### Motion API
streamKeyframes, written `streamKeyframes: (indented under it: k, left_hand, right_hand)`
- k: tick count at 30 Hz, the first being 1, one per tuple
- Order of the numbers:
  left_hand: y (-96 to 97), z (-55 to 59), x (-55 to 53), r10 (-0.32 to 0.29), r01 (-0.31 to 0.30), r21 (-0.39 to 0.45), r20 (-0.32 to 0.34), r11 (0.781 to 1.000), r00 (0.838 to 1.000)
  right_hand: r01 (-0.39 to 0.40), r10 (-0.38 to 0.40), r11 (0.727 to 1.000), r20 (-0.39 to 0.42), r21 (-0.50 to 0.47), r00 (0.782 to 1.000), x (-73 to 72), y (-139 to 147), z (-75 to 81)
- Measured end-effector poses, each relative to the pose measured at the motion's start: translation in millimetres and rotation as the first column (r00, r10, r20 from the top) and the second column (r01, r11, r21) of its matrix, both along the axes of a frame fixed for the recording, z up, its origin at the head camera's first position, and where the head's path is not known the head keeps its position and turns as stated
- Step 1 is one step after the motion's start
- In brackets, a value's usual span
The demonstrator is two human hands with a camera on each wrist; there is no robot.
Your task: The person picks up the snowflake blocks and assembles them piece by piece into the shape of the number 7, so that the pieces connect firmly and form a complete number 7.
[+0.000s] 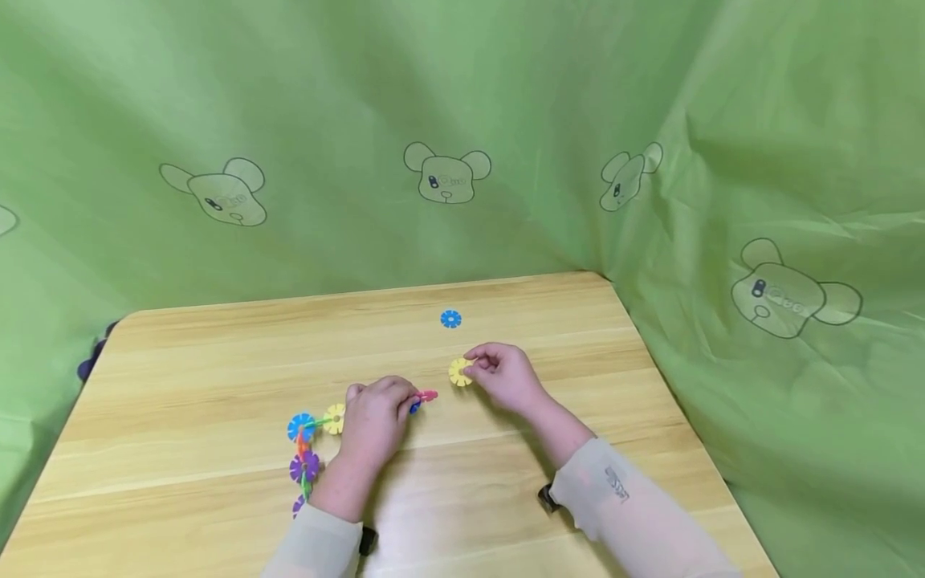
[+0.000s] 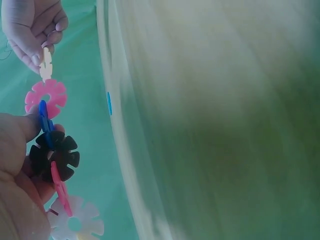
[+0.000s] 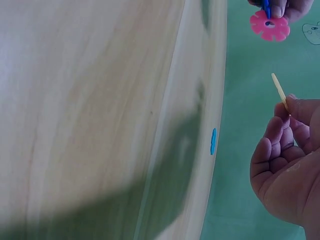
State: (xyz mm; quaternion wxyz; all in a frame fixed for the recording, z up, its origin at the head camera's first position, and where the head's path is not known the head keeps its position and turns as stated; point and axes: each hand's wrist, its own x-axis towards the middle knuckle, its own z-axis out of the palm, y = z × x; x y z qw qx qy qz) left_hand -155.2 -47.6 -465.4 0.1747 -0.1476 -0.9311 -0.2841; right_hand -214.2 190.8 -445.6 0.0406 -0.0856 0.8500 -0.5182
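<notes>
My left hand [image 1: 376, 425] grips a chain of slotted plastic flower discs, its fingers at a dark blue disc [image 2: 46, 117] and a black disc [image 2: 69, 159]. At the chain's right end a pink disc [image 1: 429, 396] sticks out past the fingertips. The other end bends toward me past the left wrist, with a yellow disc [image 1: 335, 418], a light blue disc [image 1: 295, 426] and a purple disc [image 1: 311, 466]. Between thumb and fingers my right hand [image 1: 511, 381] pinches a loose yellow disc [image 1: 458, 372]. The right wrist view shows a gap between this disc and the pink one.
A single blue disc [image 1: 451, 319] lies flat near the far side of the wooden table [image 1: 217, 361]. Green cloth [image 1: 325, 217] printed with bear heads hangs behind the table and along its right side.
</notes>
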Motion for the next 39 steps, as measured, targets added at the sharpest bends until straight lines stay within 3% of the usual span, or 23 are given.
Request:
streamKeyframes:
  k: [18, 26, 39]
  left_hand:
    - [-1.2, 1.4, -1.4, -0.001, 0.001, 0.009, -0.018, 1.0, 1.0]
    - [-0.7, 2.2, -2.7, -0.002, 0.003, 0.016, -0.024, 1.0, 1.0]
    - [2.1, 1.5, -1.9, 0.002, 0.0, 0.033, -0.057, 0.999, 0.998]
  right_hand:
    - [-0.044, 0.046, 0.998, 0.044, -0.033, 0.998, 9.6, -9.1, 9.2]
    - [-0.076, 0.077, 0.996, 0.042, -0.042, 0.996, 11.1, -11.7, 6.4]
    - [-0.042, 0.051, 0.996, 0.105, -0.083, 0.993, 13.3, -14.9, 1.3]
